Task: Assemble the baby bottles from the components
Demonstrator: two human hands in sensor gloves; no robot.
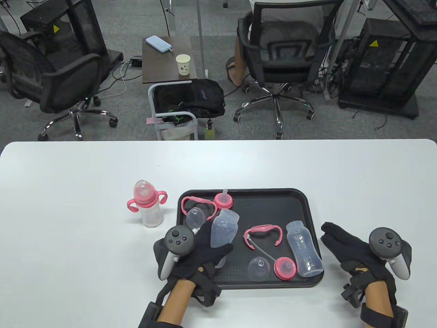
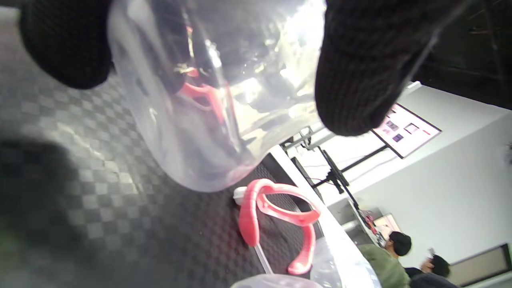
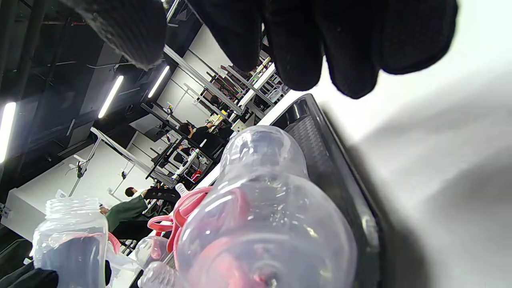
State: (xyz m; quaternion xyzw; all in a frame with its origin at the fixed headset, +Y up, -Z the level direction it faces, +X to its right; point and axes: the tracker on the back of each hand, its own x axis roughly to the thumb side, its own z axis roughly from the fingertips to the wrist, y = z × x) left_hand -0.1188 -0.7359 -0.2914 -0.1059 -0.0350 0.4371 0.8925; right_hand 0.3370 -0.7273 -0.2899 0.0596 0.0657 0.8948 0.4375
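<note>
Left hand [image 1: 196, 251] fingers clamped round clear bottle body [image 1: 223, 228], upright over the tray [image 1: 309, 212]. Right hand [image 1: 355, 254] relaxed, fingers apart, empty. Second bottle begun; next likely needs the pink handle ring [image 1: 263, 234], just right of the fingers.

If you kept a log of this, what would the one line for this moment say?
left hand: grips empty bottle over tray | right hand: idle on table, right of tray | finished bottle: upright, left of tray
</note>
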